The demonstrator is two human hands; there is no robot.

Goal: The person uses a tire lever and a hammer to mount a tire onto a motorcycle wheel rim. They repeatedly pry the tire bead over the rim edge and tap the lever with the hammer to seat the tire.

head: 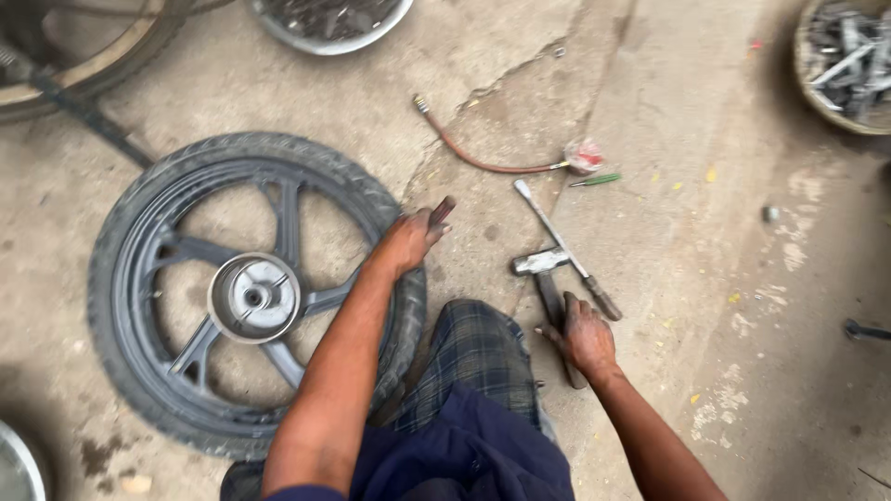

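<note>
A motorcycle wheel with a black tyre (125, 237) and dark alloy spokes lies flat on the concrete floor at left, its silver hub (253, 297) facing up. My left hand (408, 239) reaches over the tyre's right edge and grips a small dark flat tool that sticks out past the fingers. My right hand (585, 336) rests on the wooden handle of a hammer (542, 264) lying on the floor. A long metal tyre lever (561, 246) lies across the hammer head, just beyond my right hand. My knee in checked cloth (473, 357) sits between both arms.
A thin reddish hose (473, 160) with a metal end lies beyond the tools, beside a small red-and-white object (585, 156) and a green screwdriver (596, 179). A basket of metal parts (846, 57) stands top right. Another wheel (83, 56) and a metal bowl (329, 23) are at the top.
</note>
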